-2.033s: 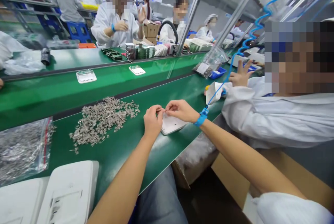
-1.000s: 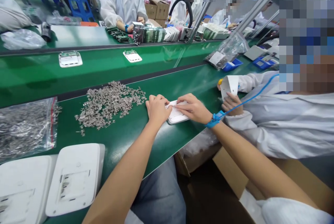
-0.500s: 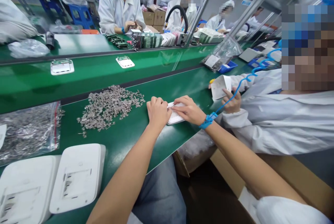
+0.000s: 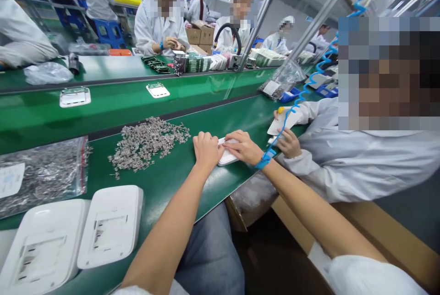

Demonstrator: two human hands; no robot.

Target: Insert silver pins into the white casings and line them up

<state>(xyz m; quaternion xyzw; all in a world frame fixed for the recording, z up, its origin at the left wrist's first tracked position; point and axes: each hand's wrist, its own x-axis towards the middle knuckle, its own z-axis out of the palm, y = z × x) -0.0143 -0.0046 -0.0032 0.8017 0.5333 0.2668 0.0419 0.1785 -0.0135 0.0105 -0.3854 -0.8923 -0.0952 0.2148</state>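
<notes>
Surface (image 4: 206, 116): a long green bench with a belt lane is running from lower left to upper right of the frame, with other people in white coats sitting along its far side.
Co-worker (image 4: 343, 157): a person in a white coat is sitting close at right, one hand resting on the bench edge beside a white part.
Bag of metal pieces (image 4: 41, 175): a clear bag is lying at mid left.
White housings (image 4: 112, 226): two finished-looking shells are sitting side by side at lower left.
Loose metal clips (image 4: 147, 141): a grey heap is spreading across the centre, just left of the hands.
White casing (image 4: 227, 157): a small flat shell is lying at centre frame on the bench, mostly covered by both hands.
Left hand (image 4: 206, 148): it is curling loosely, fingers folded down, pressing on the casing's left edge.
Right hand (image 4: 244, 147): wearing a blue wrist strap (image 4: 264, 161), it is lying flat with fingers narrow together on the casing's top.
Doing it well, as a judgement: keeping the casing flat under the left hand while the right fingertips are pressing evenly would likely be seating any small piece squarely; whether a clip is under the fingers cannot be told.
</notes>
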